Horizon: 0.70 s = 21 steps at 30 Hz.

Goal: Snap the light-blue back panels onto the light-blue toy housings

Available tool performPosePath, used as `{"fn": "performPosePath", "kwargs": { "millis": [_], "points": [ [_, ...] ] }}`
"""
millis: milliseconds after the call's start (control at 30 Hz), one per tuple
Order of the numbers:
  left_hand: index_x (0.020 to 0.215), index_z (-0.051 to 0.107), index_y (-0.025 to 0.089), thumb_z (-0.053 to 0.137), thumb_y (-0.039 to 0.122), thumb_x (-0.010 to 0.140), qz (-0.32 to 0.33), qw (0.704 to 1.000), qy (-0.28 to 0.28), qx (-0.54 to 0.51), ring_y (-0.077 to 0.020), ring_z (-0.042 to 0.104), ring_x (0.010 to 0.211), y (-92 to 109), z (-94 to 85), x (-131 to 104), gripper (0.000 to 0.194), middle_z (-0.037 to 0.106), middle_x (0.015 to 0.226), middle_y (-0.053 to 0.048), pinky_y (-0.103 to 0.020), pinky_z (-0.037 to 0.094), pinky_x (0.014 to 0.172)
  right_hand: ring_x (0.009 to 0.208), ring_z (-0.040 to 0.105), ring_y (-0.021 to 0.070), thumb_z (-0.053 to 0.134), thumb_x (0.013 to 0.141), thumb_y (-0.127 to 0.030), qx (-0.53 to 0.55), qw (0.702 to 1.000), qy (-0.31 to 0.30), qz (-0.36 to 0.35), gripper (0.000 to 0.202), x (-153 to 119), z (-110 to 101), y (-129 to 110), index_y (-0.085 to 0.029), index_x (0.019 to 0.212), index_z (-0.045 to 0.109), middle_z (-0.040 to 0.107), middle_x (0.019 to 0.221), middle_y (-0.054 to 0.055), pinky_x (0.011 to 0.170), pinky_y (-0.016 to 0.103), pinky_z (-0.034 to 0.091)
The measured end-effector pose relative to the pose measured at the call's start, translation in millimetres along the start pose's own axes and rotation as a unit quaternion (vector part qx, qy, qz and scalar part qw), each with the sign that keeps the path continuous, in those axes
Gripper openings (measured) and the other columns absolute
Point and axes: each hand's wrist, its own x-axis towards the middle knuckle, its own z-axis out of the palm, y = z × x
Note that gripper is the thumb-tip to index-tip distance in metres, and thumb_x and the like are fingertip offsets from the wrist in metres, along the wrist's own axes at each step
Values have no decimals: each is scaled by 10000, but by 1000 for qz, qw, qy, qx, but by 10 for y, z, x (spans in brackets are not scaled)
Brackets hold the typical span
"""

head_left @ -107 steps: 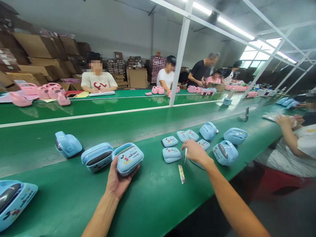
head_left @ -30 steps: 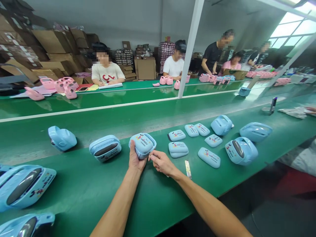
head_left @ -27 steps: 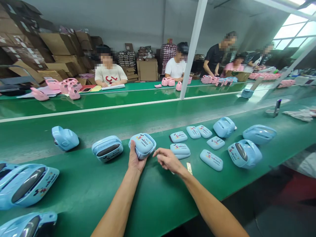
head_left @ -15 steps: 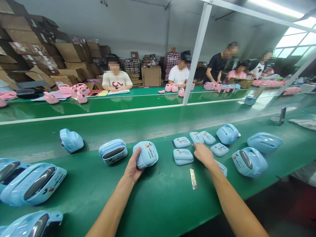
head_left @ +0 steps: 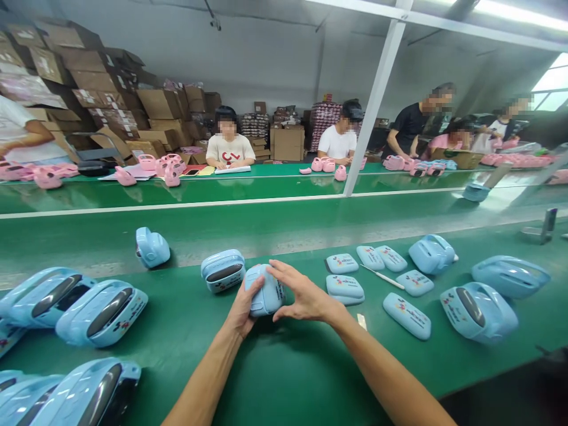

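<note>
My left hand (head_left: 247, 303) grips a light-blue plastic case (head_left: 265, 293) with a printed front, holding it just above the green table. My right hand (head_left: 302, 291) is at the right side of that case, thumb and fingers spread around its edge; whether they press on it is hard to tell. A thin pointed tool with a pale handle (head_left: 389, 279) lies among several printed blue panels (head_left: 345, 287) to the right. Just left of the held case stands another blue case (head_left: 223, 271) with a dark window.
More blue cases (head_left: 103, 313) stand at the left, and others (head_left: 479, 312) at the right. A small strip (head_left: 361, 321) lies near my right forearm. Across the green belt (head_left: 284, 219), people sit and stand beside pink parts. A white post (head_left: 377, 94) rises beyond the belt.
My right hand has let go of the thin tool, which now lies on the table, and has moved left to the held case. The case has turned. The view has shifted left.
</note>
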Motion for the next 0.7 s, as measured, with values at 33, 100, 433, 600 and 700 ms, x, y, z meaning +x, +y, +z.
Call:
{"fn": "performPosePath", "kwargs": {
  "millis": [33,100,433,600,700],
  "points": [
    [1179,677,219,904,295,635,4,1000,-4,5,-245,730,910,13,-5,-9,594,753,1096,-71,-321,588,785,1502,297,339,931,609,-421,7,1000,10,-2,1151,5,19,25,-286,1565,305,302,1625,175,1201,525,317],
    [1184,671,220,930,272,584,13,1000,-16,19,-260,727,921,33,-9,-27,656,759,1070,-71,-329,580,787,1488,328,342,940,587,-426,22,999,31,-11,1174,-15,27,72,-293,1564,304,344,1607,171,1192,530,329],
    [1133,689,198,906,254,617,-20,1000,-22,-1,-249,737,858,-6,-19,6,562,770,1026,-79,-326,585,766,1396,477,319,941,566,-435,50,995,86,-18,1057,-106,-16,64,-270,1490,456,535,1484,138,1164,486,388],
    [1104,698,206,923,267,588,-18,1000,-13,6,-248,729,850,-28,-15,-6,566,770,980,-65,-333,587,763,1385,487,305,937,569,-469,36,992,118,-14,1130,-133,80,85,-234,1528,386,516,1488,169,1161,469,404],
    [1136,685,215,932,235,569,-10,1000,-26,10,-257,727,861,-26,-7,-31,618,766,1011,-68,-341,579,764,1398,467,318,925,574,-509,31,993,116,-16,1131,-136,86,89,-236,1529,387,502,1497,171,1167,479,396]
  ]
}}
